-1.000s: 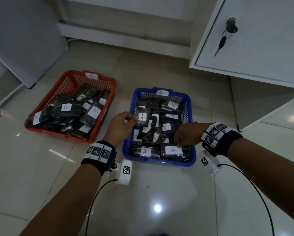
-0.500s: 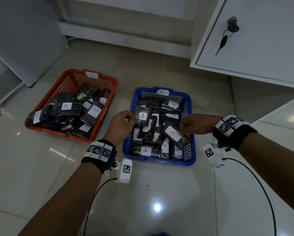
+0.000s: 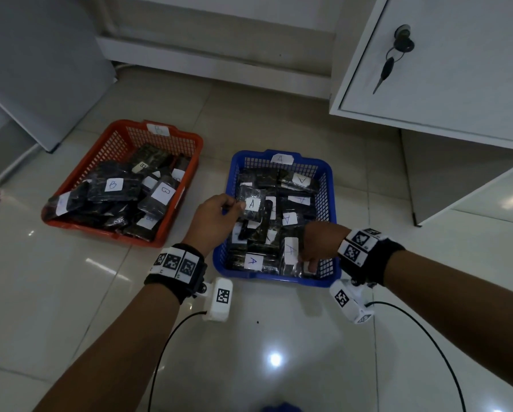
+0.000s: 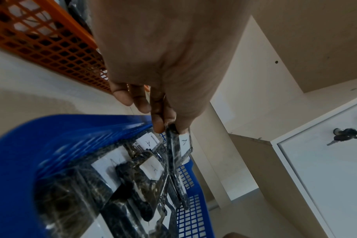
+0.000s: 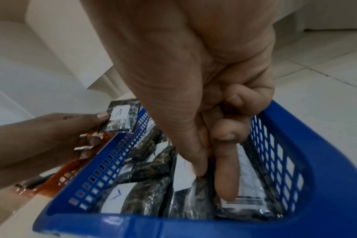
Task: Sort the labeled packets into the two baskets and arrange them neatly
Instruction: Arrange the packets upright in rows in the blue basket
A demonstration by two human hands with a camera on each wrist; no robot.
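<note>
On the tiled floor stands a blue basket (image 3: 329,200) tagged A, filled with dark packets bearing white A labels. A red basket (image 3: 106,231) of B packets sits to its left. Over the blue basket's left side, my left hand (image 3: 238,207) pinches one A packet (image 3: 251,205) by its edge, seen in the left wrist view as packet (image 4: 181,145) under the fingertips (image 4: 159,125). My right hand (image 3: 310,258) reaches into the near right corner. There its thumb and forefinger (image 5: 226,177) pinch an A packet (image 5: 203,186) standing on edge beside another (image 3: 290,251).
A white cabinet door (image 3: 457,69) with keys (image 3: 398,46) hanging in its lock overhangs the floor at the right. A grey panel (image 3: 35,69) leans at the back left. Black cables (image 3: 172,331) trail from both wrist cameras toward me.
My right hand lifted an A packet from the near row, swung it up, then lowered it on edge into the near right corner. The left hand kept holding its packet in place.
</note>
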